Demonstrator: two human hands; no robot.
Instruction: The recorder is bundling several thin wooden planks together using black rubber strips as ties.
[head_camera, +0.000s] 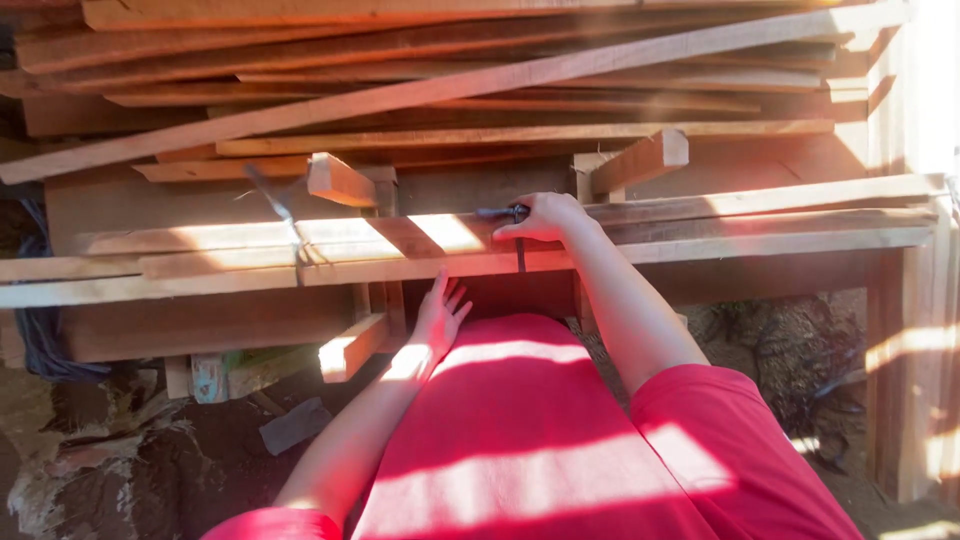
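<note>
- Right hand (545, 215), just above the centre of the frame, was curled over a small dark tool (503, 212), its fingers pinched around the tool's handle end; what kind of tool it was could not be told.
- That dark tool lay on the top edge of the long pale planks (760, 215) running across the middle of the frame, with a thin dark line dropping from it down the plank face.
- Left hand (440, 315), slightly left of centre and lower, was open with fingers spread and pointing up, holding nothing; whether it touched the wood beside it could not be told.
- Just left of that hand a short wooden block (350, 347) stuck out, its end lit by sun.
- Both forearms reached out from red sleeves, and a red garment (520, 430) filled the lower centre.
- Above the right hand a short offcut (640, 160) rested tilted on a post; a similar offcut (340, 180) sat left of centre.
- Near the left offcut a blurred grey blade-like thing (275, 200) stood on the planks.
- Across the upper frame lay a stack of rough boards (450, 60), one long board crossing it diagonally.
- At the lower left, a flat grey scrap (295, 425) lay on dark, littered ground.
</note>
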